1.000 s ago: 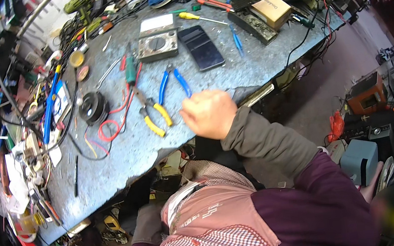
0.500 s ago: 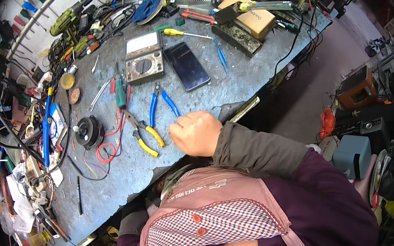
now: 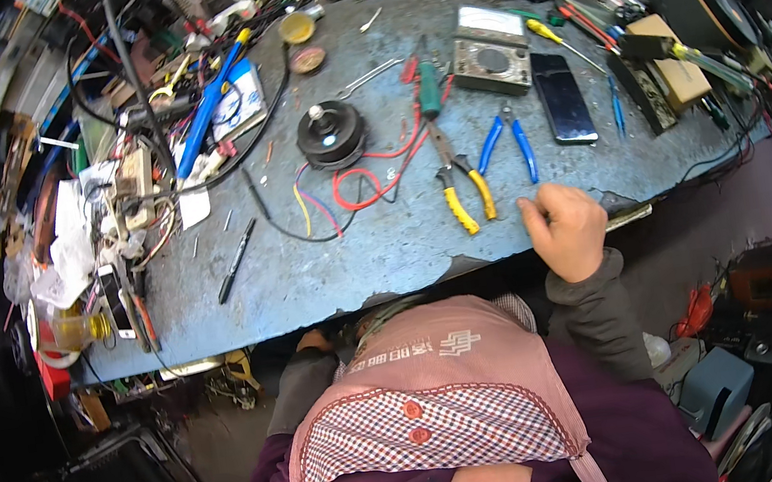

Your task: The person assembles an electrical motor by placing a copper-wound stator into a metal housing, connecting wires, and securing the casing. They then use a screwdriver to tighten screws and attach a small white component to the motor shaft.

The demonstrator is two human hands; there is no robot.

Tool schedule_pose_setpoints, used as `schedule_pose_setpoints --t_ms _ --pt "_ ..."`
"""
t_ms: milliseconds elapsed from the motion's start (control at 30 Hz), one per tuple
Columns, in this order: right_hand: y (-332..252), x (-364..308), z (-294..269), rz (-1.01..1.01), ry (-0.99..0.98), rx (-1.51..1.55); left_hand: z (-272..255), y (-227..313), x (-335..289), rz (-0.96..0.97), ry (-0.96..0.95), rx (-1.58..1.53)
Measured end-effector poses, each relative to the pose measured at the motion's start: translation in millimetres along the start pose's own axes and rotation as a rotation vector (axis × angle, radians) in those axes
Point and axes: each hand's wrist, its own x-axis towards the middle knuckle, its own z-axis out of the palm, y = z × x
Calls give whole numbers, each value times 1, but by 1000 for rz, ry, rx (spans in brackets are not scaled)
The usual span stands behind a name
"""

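My right hand (image 3: 566, 229) rests as a loose fist at the table's front edge, with nothing seen in it. Just beyond its knuckles lie blue-handled cutters (image 3: 525, 150), handles spread. To their left are yellow-handled pliers (image 3: 469, 186) with their jaws by a green-handled screwdriver (image 3: 429, 92). Low beside the apron, below the table edge, a small part of my left hand (image 3: 317, 340) shows; its fingers are hidden. A black round motor-like part (image 3: 331, 136) with coloured wires sits mid-table. An analog multimeter (image 3: 492, 60) and a dark-screened phone (image 3: 563, 98) lie farther back.
A black pen (image 3: 238, 262) lies at the left front of the blue worktop (image 3: 331, 273). Cables, papers and tools crowd the left side, near a yellowish bottle (image 3: 73, 330). A cardboard box (image 3: 678, 72) stands at the back right. The worktop's front edge is chipped.
My view has swung left, so the bench things sit farther right in the picture. Part of my left hand now shows. My right hand stays closed near the cutters, its thumb side now more visible.
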Motion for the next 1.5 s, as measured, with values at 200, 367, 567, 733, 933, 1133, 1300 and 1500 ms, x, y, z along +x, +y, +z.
schedule_pose_setpoints --t_ms 200,367,567,733,933,1133,1300,1500 --pt "-5 27 -6 199 -284 266 26 -43 -17 194 37 -436" --pt "-35 84 -19 -46 -555 429 -188 34 -189 372 -368 -617" --pt "-62 152 18 -362 -554 192 -253 68 -239 376 -263 -321" --pt "-65 162 47 -390 -594 193 -303 76 -276 616 -98 -557" --pt "-78 172 63 -345 -575 210 -347 135 -224 691 563 -515" --pt "-97 180 101 -304 -435 313 -355 228 -135 688 638 -457" --pt "-90 164 127 -357 -410 395 -340 241 -97 976 482 -584" --pt "-76 178 141 -202 -473 851 -325 259 -127 899 845 -525"
